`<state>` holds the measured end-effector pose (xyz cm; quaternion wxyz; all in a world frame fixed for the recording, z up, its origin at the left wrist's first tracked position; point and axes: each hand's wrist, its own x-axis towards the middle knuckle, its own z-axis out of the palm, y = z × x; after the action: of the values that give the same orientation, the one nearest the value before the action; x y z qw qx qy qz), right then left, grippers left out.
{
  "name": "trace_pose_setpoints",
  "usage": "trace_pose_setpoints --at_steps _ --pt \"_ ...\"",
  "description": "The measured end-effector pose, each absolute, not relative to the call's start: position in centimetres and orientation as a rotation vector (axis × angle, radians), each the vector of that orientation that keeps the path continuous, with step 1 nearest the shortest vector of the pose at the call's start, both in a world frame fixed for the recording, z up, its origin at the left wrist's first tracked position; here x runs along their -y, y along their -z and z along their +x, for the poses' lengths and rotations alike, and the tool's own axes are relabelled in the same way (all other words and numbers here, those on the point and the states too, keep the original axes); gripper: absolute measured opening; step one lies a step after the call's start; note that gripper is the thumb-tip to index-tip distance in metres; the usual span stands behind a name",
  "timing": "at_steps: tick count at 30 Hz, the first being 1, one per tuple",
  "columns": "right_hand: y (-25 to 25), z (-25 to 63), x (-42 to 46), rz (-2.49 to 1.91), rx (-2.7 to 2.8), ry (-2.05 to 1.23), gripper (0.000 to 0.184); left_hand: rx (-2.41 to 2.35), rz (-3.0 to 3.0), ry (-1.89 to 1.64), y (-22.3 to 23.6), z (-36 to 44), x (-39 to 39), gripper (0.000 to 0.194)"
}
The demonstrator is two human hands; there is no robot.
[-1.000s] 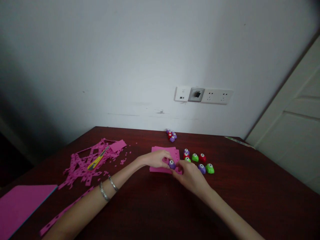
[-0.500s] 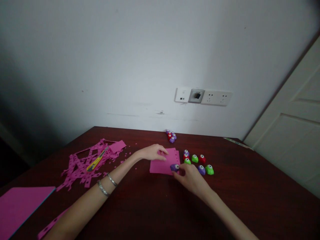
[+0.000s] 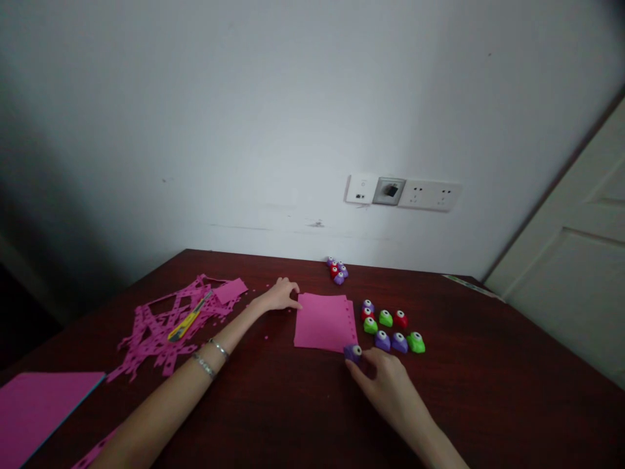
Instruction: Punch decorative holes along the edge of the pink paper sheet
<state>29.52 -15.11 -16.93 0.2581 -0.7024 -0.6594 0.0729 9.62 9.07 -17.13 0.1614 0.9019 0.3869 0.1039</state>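
Note:
My right hand (image 3: 385,378) pinches a purple craft punch (image 3: 352,353) with a white round button, at the lower right corner of a stack of pink paper squares (image 3: 322,322). Small punched holes run along the right edge of the sheet below the top one. At the stack's upper left corner is my left hand (image 3: 279,295), thumb and fingers apart and holding nothing. Whether its thumb touches the paper I cannot tell. Several more punches in green (image 3: 416,342), red (image 3: 400,318) and purple (image 3: 400,343) stand right of the stack.
Pink punched strips (image 3: 161,332) are heaped at the left, with a yellow utility knife (image 3: 188,320) on them. A larger pink sheet (image 3: 46,407) lies near left. Another cluster of punches (image 3: 336,270) stands by the wall, below the sockets (image 3: 424,194).
My left hand has moved left off the paper to its upper left corner. My right hand has drawn the purple punch slightly toward me, to the paper's lower right corner.

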Motion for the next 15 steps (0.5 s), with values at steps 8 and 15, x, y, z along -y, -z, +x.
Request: trace_pose_setpoints --at_steps 8,15 --pt "16.41 28.94 15.63 -1.945 1.816 -0.198 0.023 -1.01 2.398 -0.392 17.89 9.84 -9.87 0.045" --pt "16.69 29.14 15.49 -1.974 1.829 -0.187 0.024 -0.886 2.194 -0.373 17.95 10.63 -9.55 0.024"
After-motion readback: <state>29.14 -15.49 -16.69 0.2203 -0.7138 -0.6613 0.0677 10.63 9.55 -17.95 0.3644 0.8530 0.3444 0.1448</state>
